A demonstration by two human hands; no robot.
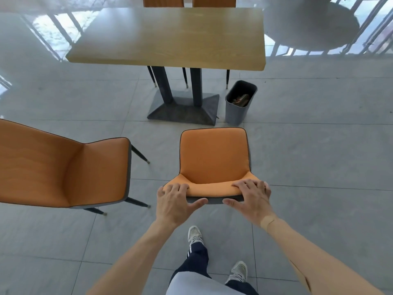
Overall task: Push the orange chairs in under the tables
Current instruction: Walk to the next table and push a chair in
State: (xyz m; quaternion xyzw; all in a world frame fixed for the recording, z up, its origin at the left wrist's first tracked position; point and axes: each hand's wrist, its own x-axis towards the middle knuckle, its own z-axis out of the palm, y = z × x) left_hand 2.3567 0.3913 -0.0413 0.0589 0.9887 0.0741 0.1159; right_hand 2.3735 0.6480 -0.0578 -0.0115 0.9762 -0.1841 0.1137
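The person stands behind an orange chair (213, 155), both hands on the top of its backrest. The left hand (173, 201) and right hand (252, 199) each clamp the rim, fingers curled over the front and thumbs pressed to the grey back. This chair faces the wooden table (168, 37) but sits well clear of its near edge, so the push looks only just begun. A second orange chair (63, 167) stands to the left, turned sideways and also out from the table; it is untouched. Two more chair backs (189, 1) show at the table's far edge, apparently tucked in. A grey bin (240, 103) stands just beside the table's dark base (185, 109). The floor (319, 156) is glossy grey tile, reflecting window frames.
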